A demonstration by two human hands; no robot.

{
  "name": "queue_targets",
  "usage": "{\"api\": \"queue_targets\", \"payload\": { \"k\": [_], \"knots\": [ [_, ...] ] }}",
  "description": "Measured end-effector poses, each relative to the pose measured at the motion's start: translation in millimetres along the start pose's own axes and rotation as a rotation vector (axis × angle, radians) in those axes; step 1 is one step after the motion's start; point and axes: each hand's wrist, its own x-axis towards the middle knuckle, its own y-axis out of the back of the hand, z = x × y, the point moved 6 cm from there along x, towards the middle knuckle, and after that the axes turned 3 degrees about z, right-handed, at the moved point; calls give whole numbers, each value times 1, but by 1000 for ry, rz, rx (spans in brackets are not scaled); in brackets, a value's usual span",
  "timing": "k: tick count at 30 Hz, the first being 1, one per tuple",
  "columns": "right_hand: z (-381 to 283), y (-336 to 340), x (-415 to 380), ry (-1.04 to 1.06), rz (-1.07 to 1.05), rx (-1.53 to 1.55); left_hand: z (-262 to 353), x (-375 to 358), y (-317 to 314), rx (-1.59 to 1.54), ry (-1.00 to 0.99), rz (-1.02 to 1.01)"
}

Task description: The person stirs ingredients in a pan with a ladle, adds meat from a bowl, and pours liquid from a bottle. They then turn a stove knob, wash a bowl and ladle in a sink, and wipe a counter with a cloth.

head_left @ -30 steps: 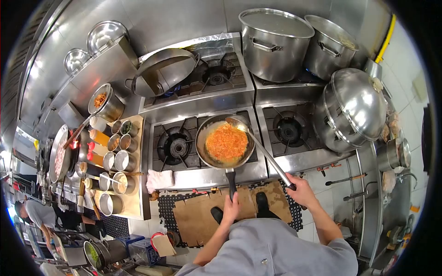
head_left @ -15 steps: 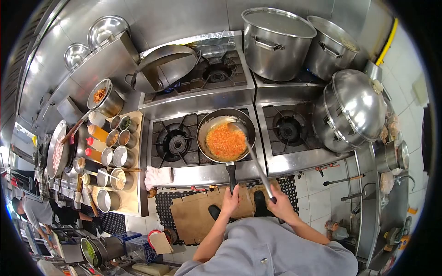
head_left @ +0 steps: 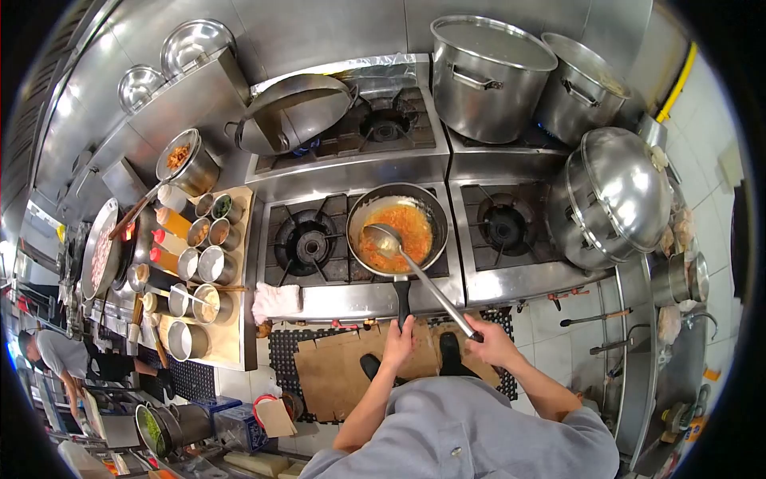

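Observation:
My left hand (head_left: 398, 345) is wrapped round the black handle of a frying pan (head_left: 435, 209), which sits on the front middle stove. Inside the pan lies a soft orange-red chopped mixture (head_left: 411, 227) with some pale liquid at its edges. In my right hand (head_left: 491, 343) is the end of a long metal ladle (head_left: 435, 290). Its bowl rests over the left part of the mixture, and its shaft slants across the pan's near rim. What lies under the ladle's bowl is hidden.
Burners (head_left: 309, 243) flank the pan. Behind stand a wok (head_left: 299, 120) and tall stockpots (head_left: 491, 96); a domed steel pot (head_left: 614, 199) is right. Metal tins (head_left: 188, 341) line the left counter, beside a folded cloth (head_left: 277, 300). A co-worker (head_left: 64, 355) bends at far left.
The ladle's bowl has swung from the pan's upper right to its left side. My right hand has shifted slightly. The mixture looks looser and more spread, while my left hand stays on the handle.

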Motion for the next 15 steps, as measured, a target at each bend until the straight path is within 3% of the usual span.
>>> {"api": "queue_targets", "payload": {
  "k": [2,5,6,11,13,15],
  "knots": [
    [-10,11,12,244,128,-137,-16,-5,8,34,-73,50],
    [4,21,30,315,236,-217,-5,-5,15,138,-19,56],
    [-1,26,33,214,210,-269,4,-3,13,114,-33,33],
    [19,20,33,231,268,-416,2,-6,9,74,-92,104],
    [11,20,15,245,178,-203,-9,-11,10,100,2,85],
    [-1,23,-6,204,131,-206,1,-4,12,108,8,83]
  ]
}}
